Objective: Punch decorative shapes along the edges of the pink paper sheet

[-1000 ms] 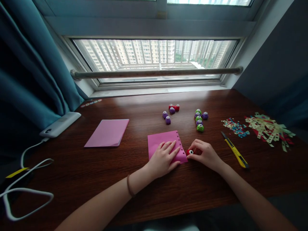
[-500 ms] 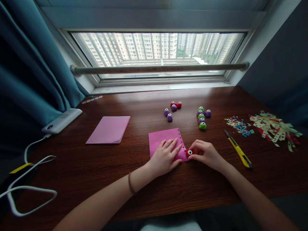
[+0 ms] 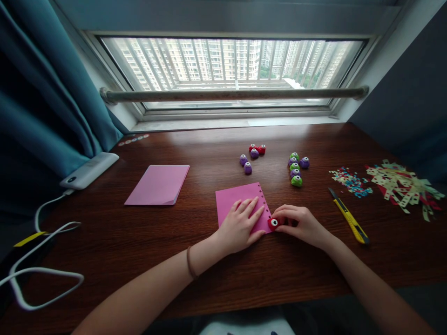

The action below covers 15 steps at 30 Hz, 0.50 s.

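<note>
My left hand [image 3: 240, 223] lies flat with fingers spread on a bright pink square of paper [image 3: 230, 197], pressing it to the table. A row of small dark star-shaped holes runs down the paper's right edge. At the lower right corner of this sheet, my right hand [image 3: 300, 224] grips a small red craft punch [image 3: 273, 223] between thumb and fingers. The punch sits at the paper's edge; whether the edge is inside its slot is hard to see. A round white mark with a dark centre tops the punch.
Purple and red punches [image 3: 254, 153] stand behind the paper, with green and purple ones [image 3: 295, 170] to their right. A yellow utility knife [image 3: 351, 218], confetti [image 3: 352, 181] and paper strips [image 3: 401, 184] lie right. Left are pink sheets [image 3: 157, 185] and a white power bank [image 3: 90, 170] with a cable.
The red punch has shifted slightly left against the paper's corner, and my right fingers have moved around it. My left hand stays in place. The view has tilted slightly.
</note>
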### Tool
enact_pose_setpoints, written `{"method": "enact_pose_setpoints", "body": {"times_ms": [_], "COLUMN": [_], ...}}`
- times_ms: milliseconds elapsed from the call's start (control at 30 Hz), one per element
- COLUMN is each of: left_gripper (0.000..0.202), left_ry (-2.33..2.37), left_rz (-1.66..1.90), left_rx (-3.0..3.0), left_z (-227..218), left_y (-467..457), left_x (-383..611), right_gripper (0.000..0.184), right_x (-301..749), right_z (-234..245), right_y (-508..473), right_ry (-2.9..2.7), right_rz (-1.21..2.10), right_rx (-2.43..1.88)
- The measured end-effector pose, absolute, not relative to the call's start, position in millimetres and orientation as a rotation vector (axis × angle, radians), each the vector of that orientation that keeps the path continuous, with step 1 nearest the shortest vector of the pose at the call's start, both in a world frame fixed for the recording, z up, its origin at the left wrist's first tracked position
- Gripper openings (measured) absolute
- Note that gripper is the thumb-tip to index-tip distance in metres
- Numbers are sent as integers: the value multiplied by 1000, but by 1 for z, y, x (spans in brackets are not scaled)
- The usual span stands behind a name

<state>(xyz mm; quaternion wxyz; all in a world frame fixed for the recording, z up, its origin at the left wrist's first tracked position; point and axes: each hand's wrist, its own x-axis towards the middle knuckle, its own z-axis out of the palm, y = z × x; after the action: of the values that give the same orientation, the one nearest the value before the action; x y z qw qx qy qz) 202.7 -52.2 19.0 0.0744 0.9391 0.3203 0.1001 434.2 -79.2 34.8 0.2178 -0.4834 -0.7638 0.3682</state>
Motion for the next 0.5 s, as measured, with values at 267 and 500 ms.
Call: {"method": "enact_pose_setpoints", "body": {"times_ms": [267,500], "left_gripper": [60,65], "left_ry": [957,908], "left_rz": [311,421], "left_rx": [2831,2915], "left_z": [19,26], "left_y": [-52,-55], "left_x": [204,203], "right_gripper": [23,41], "right_x": [432,434], "right_z": [33,38], "right_y": [-79,-79], "right_ry": [-2120,-1976], "right_rz": [1020,1166], "right_rx": [-1333,-1404]}}
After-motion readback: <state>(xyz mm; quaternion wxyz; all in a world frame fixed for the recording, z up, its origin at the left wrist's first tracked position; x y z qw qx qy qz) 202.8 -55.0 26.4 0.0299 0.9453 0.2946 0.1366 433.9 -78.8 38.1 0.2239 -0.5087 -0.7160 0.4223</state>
